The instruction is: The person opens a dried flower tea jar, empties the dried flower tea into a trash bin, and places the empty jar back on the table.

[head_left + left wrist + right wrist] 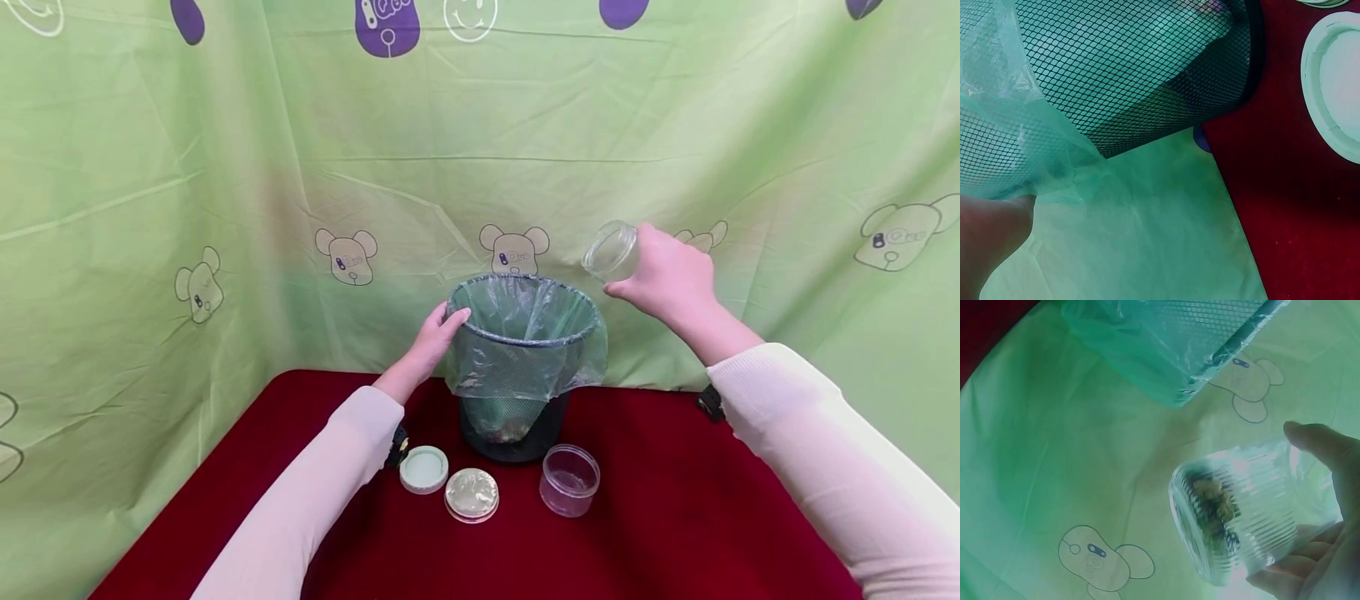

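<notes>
My right hand (671, 271) grips a clear ribbed jar (611, 250), raised and tilted to the right of the bin. In the right wrist view the jar (1244, 512) shows dark and tan bits at one end, with my thumb and fingers on opposite sides. A black mesh waste bin (551, 421) stands on the table, lined with a thin green bag (491, 371) folded over its rim. At the bin's left rim, my left hand (435, 337) holds on with the thumb over the edge; its other fingers are hidden behind the bag.
On the dark red tablecloth (675, 500), in front of the bin, lie a pale green lid (424, 469) and a shiny metallic lid (472, 496). A clear plastic tub (569, 483) stands to their right. A green patterned curtain (420, 125) hangs behind the table.
</notes>
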`<action>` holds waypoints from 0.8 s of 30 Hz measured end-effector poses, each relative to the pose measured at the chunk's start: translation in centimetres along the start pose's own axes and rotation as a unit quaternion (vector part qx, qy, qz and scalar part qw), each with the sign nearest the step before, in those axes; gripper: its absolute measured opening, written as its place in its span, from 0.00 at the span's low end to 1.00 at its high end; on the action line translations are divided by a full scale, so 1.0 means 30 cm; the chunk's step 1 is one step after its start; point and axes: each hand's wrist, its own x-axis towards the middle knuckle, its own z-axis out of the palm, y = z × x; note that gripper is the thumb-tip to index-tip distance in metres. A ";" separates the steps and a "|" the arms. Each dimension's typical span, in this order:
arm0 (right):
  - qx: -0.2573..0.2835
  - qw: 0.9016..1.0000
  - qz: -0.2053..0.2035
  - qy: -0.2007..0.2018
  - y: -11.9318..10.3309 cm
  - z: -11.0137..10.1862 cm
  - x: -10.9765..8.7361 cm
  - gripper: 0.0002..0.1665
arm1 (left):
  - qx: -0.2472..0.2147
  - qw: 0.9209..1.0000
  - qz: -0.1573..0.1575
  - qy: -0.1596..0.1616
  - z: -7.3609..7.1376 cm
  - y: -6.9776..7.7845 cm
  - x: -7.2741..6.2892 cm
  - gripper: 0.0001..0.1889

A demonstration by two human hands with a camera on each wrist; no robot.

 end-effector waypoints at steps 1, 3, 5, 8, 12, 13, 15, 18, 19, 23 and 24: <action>-0.006 1.000 -0.004 0.002 -0.002 0.004 0.005 0.39 | 0.000 1.000 0.000 -0.001 0.000 -0.001 0.001 0.27; -0.018 1.000 -0.012 0.006 -0.008 0.013 0.017 0.39 | -0.001 1.000 0.000 -0.001 -0.001 -0.002 0.003 0.28; -0.030 0.999 -0.019 0.005 -0.015 0.022 0.025 0.40 | -0.003 1.000 0.001 -0.001 -0.001 -0.002 0.004 0.27; -0.049 0.998 -0.035 0.005 -0.026 0.038 0.035 0.41 | -0.003 1.000 0.000 0.000 0.001 -0.003 0.003 0.27; -0.077 0.995 -0.065 0.017 -0.035 0.065 0.042 0.44 | 0.002 1.000 -0.004 0.001 0.003 -0.001 0.000 0.26; -0.083 0.994 -0.073 0.022 -0.037 0.072 0.044 0.44 | 0.002 1.000 -0.005 0.001 0.004 0.000 -0.001 0.26; -0.097 0.991 -0.090 0.032 -0.041 0.086 0.047 0.44 | 0.004 1.000 -0.007 0.001 0.004 0.000 -0.001 0.26; -0.119 0.984 -0.122 0.046 -0.048 0.106 0.054 0.44 | 0.005 1.000 -0.006 0.003 0.004 0.002 -0.001 0.26; -0.124 0.982 -0.133 0.050 -0.051 0.112 0.056 0.44 | 0.005 1.000 -0.005 0.004 0.004 0.003 -0.001 0.26; -0.141 0.973 -0.170 0.069 -0.059 0.137 0.061 0.43 | 0.009 1.000 -0.006 0.005 0.002 0.004 -0.001 0.27; -0.142 0.971 -0.177 0.075 -0.060 0.144 0.061 0.42 | 0.010 1.000 -0.007 0.005 0.001 0.003 -0.001 0.27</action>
